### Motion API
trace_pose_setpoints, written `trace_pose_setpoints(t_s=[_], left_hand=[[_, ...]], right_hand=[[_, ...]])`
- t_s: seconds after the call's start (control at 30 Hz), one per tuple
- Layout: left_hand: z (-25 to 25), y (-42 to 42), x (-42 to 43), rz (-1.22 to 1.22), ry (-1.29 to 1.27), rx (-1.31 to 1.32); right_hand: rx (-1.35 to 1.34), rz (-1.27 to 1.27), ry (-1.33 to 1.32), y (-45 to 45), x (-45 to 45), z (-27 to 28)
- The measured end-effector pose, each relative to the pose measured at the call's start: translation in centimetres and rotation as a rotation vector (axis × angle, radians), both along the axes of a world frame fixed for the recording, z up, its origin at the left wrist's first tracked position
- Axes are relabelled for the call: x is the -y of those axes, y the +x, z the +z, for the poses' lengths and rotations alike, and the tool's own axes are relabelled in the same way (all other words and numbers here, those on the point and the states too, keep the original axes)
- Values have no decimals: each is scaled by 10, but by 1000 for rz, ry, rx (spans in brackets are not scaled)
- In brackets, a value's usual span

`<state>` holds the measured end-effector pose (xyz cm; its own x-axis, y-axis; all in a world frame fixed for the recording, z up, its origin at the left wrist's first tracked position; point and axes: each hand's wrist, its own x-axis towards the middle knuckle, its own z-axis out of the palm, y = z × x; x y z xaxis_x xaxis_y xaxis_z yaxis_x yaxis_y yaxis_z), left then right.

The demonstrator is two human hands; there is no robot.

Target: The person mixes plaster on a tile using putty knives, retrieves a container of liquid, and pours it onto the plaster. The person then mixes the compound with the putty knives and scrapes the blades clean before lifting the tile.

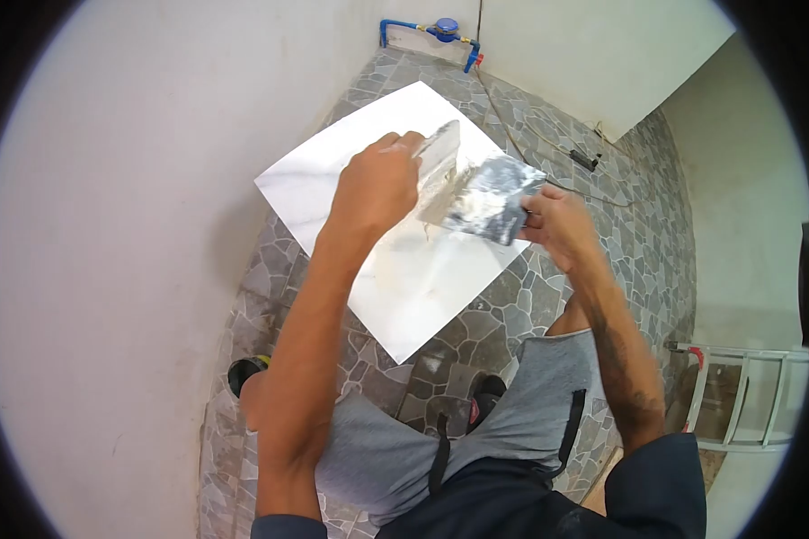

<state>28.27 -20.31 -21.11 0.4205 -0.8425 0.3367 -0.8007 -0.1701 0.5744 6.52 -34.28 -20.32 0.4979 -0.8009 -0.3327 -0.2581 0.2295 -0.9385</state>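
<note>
My left hand point(379, 184) is closed round the handle of a flat metal trowel point(439, 171), whose tilted blade is streaked with pale paste. To its right, my right hand point(555, 220) pinches the edge of a dark square plate point(494, 199) smeared with white paste. Blade and plate come close together or touch; motion blur hides which. Both are above a large white square panel point(404, 305) with faint grey veins.
A plain wall point(135, 225) rises at the left. Blue pipes with a meter point(447, 30) run along the far wall. A cable with a black connector point(584, 160) lies on the stone-patterned floor point(647, 269). A metal ladder point(746, 400) is at the right.
</note>
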Motion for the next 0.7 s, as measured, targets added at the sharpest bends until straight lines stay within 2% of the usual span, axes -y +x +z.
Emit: trace_pose_setpoints(t_s=[0.13, 0.23, 0.33, 0.43, 0.7], left_hand=[[0, 11, -5, 44, -133, -66], [11, 16, -7, 55, -177, -137], [15, 11, -6, 65, -229, -233], [23, -4, -2, 86, -221, -309], [2, -41, 29, 106, -207, -253]], right_hand=[[-280, 99, 1, -34, 73, -25], [-343, 115, -18, -31, 92, -44], [-332, 237, -5, -4, 107, -74], [-188, 252, 98, 22, 92, -78], [-144, 342, -91, 44, 65, -30]])
